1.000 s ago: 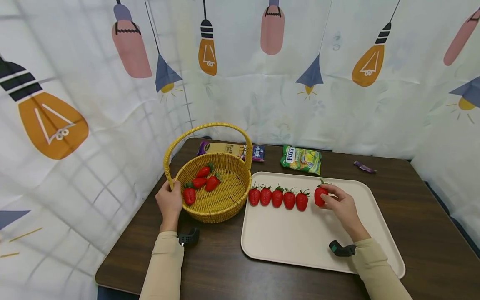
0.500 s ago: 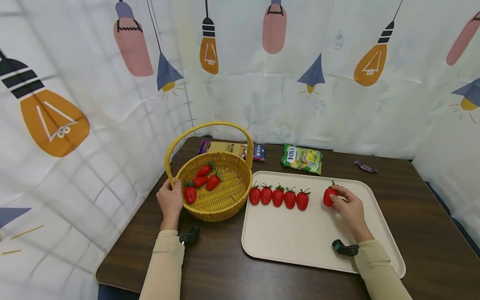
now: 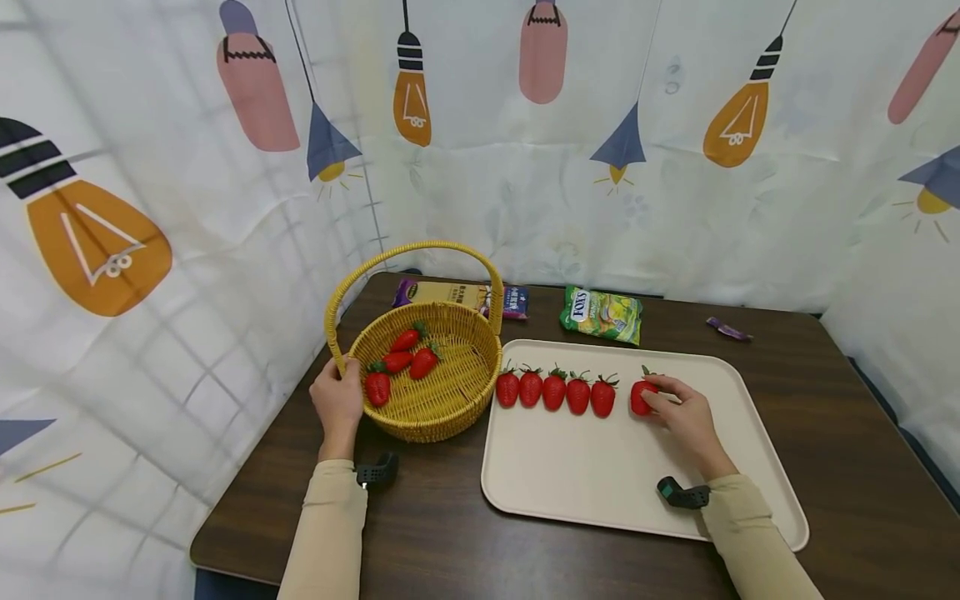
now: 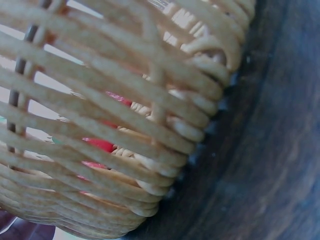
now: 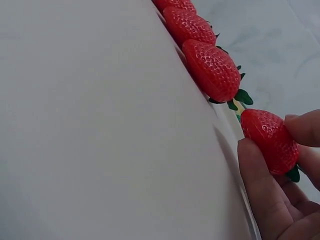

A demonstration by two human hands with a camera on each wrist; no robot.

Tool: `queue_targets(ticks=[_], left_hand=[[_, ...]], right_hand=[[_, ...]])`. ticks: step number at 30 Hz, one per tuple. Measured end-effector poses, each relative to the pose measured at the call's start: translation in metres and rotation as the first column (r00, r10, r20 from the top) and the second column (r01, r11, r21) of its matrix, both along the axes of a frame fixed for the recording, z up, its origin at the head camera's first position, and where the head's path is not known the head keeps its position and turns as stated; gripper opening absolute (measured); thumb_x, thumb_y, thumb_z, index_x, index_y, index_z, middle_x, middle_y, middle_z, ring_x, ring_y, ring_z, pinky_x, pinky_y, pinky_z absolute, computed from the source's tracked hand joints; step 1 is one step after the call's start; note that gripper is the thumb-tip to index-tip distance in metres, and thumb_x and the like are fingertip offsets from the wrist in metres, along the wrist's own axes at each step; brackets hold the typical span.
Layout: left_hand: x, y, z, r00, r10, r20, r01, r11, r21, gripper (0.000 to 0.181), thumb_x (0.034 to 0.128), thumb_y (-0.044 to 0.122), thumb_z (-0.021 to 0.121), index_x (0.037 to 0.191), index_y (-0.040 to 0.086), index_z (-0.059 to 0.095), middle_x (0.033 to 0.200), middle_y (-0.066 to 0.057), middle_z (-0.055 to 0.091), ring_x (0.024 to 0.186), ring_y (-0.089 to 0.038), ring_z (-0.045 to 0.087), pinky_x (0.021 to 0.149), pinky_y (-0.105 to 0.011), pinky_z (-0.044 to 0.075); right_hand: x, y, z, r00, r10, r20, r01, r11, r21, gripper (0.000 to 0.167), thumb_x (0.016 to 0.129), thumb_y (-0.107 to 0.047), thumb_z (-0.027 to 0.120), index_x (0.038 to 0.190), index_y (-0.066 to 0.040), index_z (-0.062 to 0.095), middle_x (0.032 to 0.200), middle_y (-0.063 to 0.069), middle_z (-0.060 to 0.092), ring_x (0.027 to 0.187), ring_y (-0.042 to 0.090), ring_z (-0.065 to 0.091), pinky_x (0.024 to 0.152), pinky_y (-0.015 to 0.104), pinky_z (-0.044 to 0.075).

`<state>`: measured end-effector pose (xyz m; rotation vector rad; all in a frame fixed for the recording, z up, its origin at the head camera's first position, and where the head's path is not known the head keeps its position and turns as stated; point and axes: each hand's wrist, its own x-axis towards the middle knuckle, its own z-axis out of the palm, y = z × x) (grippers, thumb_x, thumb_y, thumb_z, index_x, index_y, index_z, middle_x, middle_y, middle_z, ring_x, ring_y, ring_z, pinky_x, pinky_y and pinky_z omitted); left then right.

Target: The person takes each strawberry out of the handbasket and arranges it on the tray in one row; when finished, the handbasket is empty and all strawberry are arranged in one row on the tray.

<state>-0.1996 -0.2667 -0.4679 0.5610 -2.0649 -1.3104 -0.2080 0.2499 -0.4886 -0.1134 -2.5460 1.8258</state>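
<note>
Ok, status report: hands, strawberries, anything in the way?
Left hand holding yellow wicker basket, four strawberries inside. Right hand pinching one strawberry, right of row of five on beige tray. Nothing visible between.

Head downward, left wrist near basket (image 3: 424, 432), right near tray (image 3: 577, 475) (head shares both)

Room opens across the near left of the beige tray (image 3: 585, 475), up to the right sleeve (image 3: 750, 525). Five strawberries (image 3: 554, 392) block its far left, and the yellow basket (image 3: 431, 430), handle (image 3: 425, 245) arched high, stands beyond.
</note>
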Motion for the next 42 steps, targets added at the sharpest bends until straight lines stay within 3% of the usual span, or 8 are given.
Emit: queue_targets(ticks=[7, 21, 29, 37, 42], left_hand=[[0.000, -0.001, 0.000, 1.000, -0.002, -0.008, 0.002, 1.000, 0.004, 0.035, 0.0984, 0.028, 0.052, 0.114, 0.003, 0.070, 0.092, -0.019, 0.066, 0.074, -0.026, 0.050, 0.069, -0.034, 0.040], [0.000, 0.000, 0.001, 1.000, 0.010, -0.029, -0.011, 1.000, -0.013, 0.031, 0.0977, 0.024, 0.054, 0.112, 0.003, 0.071, 0.089, -0.018, 0.067, 0.072, -0.024, 0.050, 0.065, -0.030, 0.040], [0.000, 0.000, 0.001, 1.000, 0.005, -0.021, -0.005, 1.000, -0.016, 0.032, 0.0977, 0.025, 0.053, 0.113, 0.003, 0.071, 0.090, -0.018, 0.067, 0.072, -0.025, 0.050, 0.067, -0.032, 0.040], [0.000, 0.001, 0.001, 1.000, 0.006, -0.029, -0.006, 1.000, -0.004, 0.030, 0.0973, 0.023, 0.053, 0.110, 0.002, 0.071, 0.088, -0.019, 0.066, 0.074, -0.026, 0.050, 0.070, -0.033, 0.039], [0.000, 0.002, 0.001, 0.999, 0.012, -0.031, -0.013, 1.000, -0.007, 0.030, 0.0973, 0.024, 0.054, 0.110, 0.002, 0.070, 0.088, -0.018, 0.065, 0.074, -0.026, 0.049, 0.070, -0.034, 0.039]], right_hand=[[0.003, -0.007, 0.003, 0.998, 0.065, 0.007, -0.065, 0.997, -0.027, 0.053, 0.095, -0.029, 0.065, 0.136, 0.001, 0.052, 0.135, 0.024, 0.047, 0.087, 0.002, 0.063, 0.074, 0.025, 0.055], [0.004, -0.017, 0.001, 0.998, 0.061, 0.019, -0.062, 0.998, 0.028, 0.050, 0.094, -0.029, 0.066, 0.135, -0.001, 0.055, 0.132, 0.023, 0.052, 0.090, 0.010, 0.064, 0.074, 0.026, 0.055], [0.002, -0.017, -0.003, 0.998, 0.058, 0.033, -0.061, 0.995, 0.077, 0.052, 0.095, -0.034, 0.064, 0.136, -0.003, 0.054, 0.135, 0.022, 0.051, 0.100, 0.020, 0.062, 0.074, 0.025, 0.055], [0.002, -0.017, -0.005, 0.999, 0.042, 0.016, -0.044, 0.994, 0.098, 0.048, 0.094, -0.029, 0.067, 0.133, -0.004, 0.057, 0.128, 0.023, 0.057, 0.082, 0.014, 0.066, 0.069, 0.024, 0.055], [0.001, -0.018, -0.004, 0.999, 0.039, -0.001, -0.039, 0.994, 0.102, 0.045, 0.094, -0.028, 0.067, 0.130, -0.003, 0.059, 0.126, 0.024, 0.059, 0.080, 0.011, 0.065, 0.068, 0.024, 0.055]])
